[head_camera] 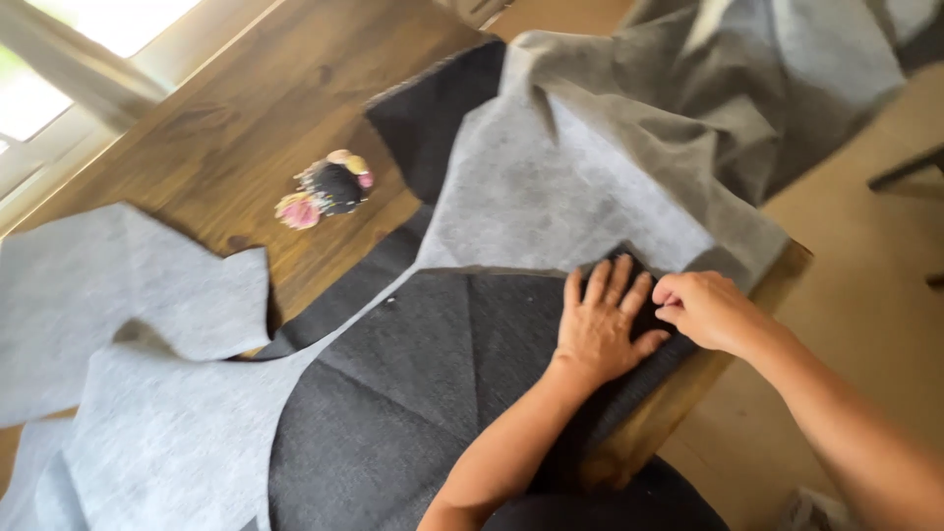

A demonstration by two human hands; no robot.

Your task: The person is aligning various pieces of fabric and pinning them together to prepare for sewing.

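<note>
Now we press our left hand [600,329] flat, fingers spread, on the dark grey fabric [413,393] that lies across the wooden table [246,128] near its front edge. Just beside it, our right hand [703,310] pinches fingers together at the fabric's edge — under the light grey interfacing [551,197]. A small pincushion [329,187] sits well apart.

Dark charcoal fabric [413,374]; pale grey interfacing [551,187]; brown wood table [256,108]; multicoloured pincushion [329,189].
</note>
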